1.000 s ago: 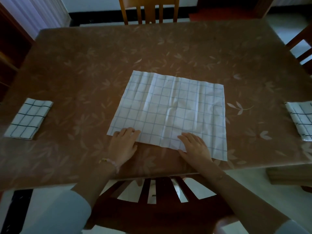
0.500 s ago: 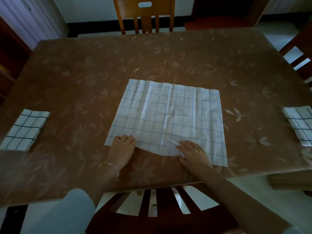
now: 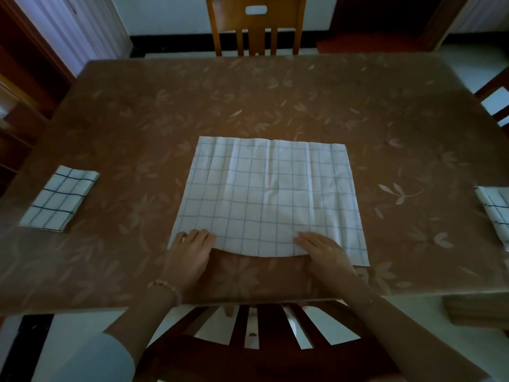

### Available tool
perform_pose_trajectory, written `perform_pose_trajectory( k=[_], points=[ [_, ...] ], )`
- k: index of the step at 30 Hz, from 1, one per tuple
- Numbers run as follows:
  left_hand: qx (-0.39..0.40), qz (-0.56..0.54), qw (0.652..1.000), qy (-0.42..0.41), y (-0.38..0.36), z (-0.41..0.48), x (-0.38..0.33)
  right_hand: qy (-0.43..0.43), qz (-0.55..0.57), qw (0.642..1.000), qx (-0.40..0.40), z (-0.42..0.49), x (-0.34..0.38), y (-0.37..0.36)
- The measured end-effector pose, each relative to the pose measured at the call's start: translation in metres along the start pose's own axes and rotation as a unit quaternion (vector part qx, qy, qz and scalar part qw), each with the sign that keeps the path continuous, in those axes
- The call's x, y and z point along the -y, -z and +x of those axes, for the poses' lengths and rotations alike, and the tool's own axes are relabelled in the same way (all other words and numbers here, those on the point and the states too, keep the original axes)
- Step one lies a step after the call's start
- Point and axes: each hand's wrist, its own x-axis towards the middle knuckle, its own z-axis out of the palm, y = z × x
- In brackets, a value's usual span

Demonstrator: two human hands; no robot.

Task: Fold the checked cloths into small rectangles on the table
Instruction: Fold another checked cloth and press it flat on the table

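The open cloth lies at the middle of the bench, towards your side. Your left hand lies on its near left corner, your right hand on its near edge, short of the right corner. One folded cloth lies well apart to your left, another folded cloth at the right edge. A chair stands behind the bench, a second chair before it, under your arms.

A wooden slat-back chair is standing opposite, a darker chair is sitting nearest, and white curtains are hanging far left.
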Motion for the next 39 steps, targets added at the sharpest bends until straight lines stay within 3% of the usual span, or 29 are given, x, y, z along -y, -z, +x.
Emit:
perform_pose_trajectory(
  k=[9, 15, 17, 21, 23, 29, 32, 35, 39],
  points=[
    [0.077, 0.005, 0.997, 0.028, -0.003, 0.002, 0.006, -0.026, 0.003, 0.999, 0.047, -0.002, -0.017, 0.009],
    [0.08, -0.004, 0.996, 0.037, 0.001, 0.009, 0.014, -0.015, 0.009, 0.997, 0.078, -0.003, -0.027, 0.026],
    [0.086, -0.001, 0.995, 0.054, 0.0, 0.009, 0.021, -0.064, 0.02, 0.993, 0.101, -0.007, -0.03, 0.032],
    [0.106, -0.011, 0.991, 0.077, 0.001, 0.007, 0.032, -0.138, 0.037, 0.989, 0.039, -0.013, -0.037, 0.039],
    [0.113, -0.013, 0.99, 0.088, 0.002, 0.006, 0.035, -0.157, 0.032, 0.984, 0.075, -0.015, -0.042, 0.042],
    [0.1, -0.037, 0.991, 0.087, 0.012, -0.004, 0.036, -0.108, -0.018, 0.993, 0.03, -0.029, -0.057, 0.053],
    [0.066, -0.083, 0.985, 0.136, 0.01, -0.008, 0.036, -0.155, 0.009, 0.987, 0.036, -0.035, -0.062, 0.061],
    [0.034, -0.226, 0.942, 0.244, 0.007, -0.008, 0.04, -0.24, 0.114, 0.963, 0.043, -0.037, -0.063, 0.066],
    [0.03, -0.338, 0.905, 0.257, 0.007, -0.009, 0.051, -0.32, 0.18, 0.93, 0.031, -0.034, -0.065, 0.073]
  ],
)
